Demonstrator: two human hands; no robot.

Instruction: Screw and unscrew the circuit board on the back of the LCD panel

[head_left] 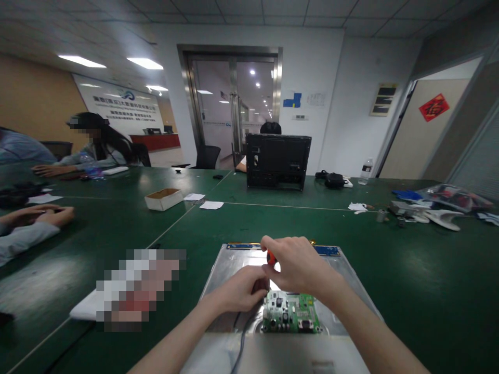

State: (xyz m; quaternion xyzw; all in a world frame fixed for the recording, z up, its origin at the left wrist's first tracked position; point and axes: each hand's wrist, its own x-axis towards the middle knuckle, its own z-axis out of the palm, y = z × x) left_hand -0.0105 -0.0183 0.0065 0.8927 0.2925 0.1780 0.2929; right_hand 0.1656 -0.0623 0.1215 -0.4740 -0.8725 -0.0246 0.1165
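In front of me lies a flat metal-backed display panel (222,267), with a narrow blue circuit strip (328,251) along its far edge. A green circuit board (290,311) sits on the panel's back. My right hand (298,265) is closed around the orange and black handle of a screwdriver (271,257), held upright above the board's far left corner. Low beside it, my left hand (245,288) has its fingers pinched together at that corner; what they hold is hidden. A dark cable (242,337) runs from under the left hand toward me.
A black monitor housing (278,161) stands across the green table (413,270). Left are an open cardboard box (163,199), a partly blurred white item (83,306) and another person's hands (50,214). Tools and bags (452,197) lie right, near a bottle (365,171).
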